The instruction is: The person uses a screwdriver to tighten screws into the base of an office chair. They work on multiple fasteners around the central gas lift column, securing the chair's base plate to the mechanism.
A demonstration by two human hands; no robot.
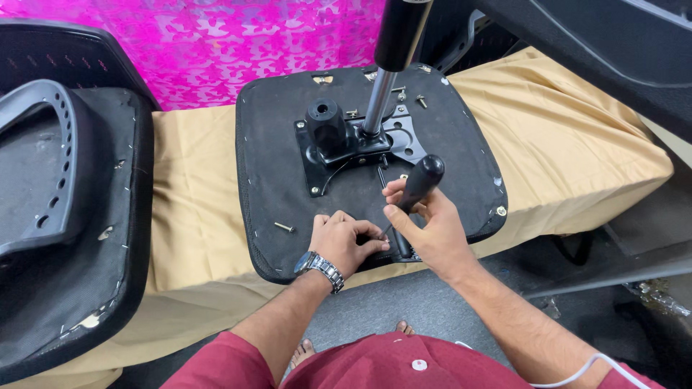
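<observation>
While the upturned chair seat (288, 187) lies black underside up on the tan-draped counter (569, 151), both hands work at its near edge. Right hand (431, 229) closed around the black handle of a screwdriver (418, 186); handle tilts up and away from the person, shaft runs down toward the seat's near edge, tip hidden behind the fingers. Left hand (346, 240) curled tight just beside the shaft, fingertips pinched at the spot where the tip meets the seat; what they pinch is too small to tell. Silver wristwatch (321, 269) on the left wrist.

Seat sits at the middle of the counter, its near edge overhanging the counter's front edge slightly. Black metal mechanism plate (353, 148) bolted at the seat's centre, with a black knob-like cylinder (326, 122) on its left part. Gas lift column (382, 86) stands upright from the plate, chrome lower section, black upper section running out of the top of the view.

Loose bolt (284, 227) lies on the seat near its front-left corner, well apart from the left hand. More screws (422, 101) lie near the seat's far edge, right of the column.

Second black chair part (65, 238) rests at the counter's left end, a grey perforated curved armrest-like piece (54, 158) lying on it. Pink patterned cloth (231, 43) hangs behind the counter's far edge. Maroon sleeves and shirt at the bottom of the view.
</observation>
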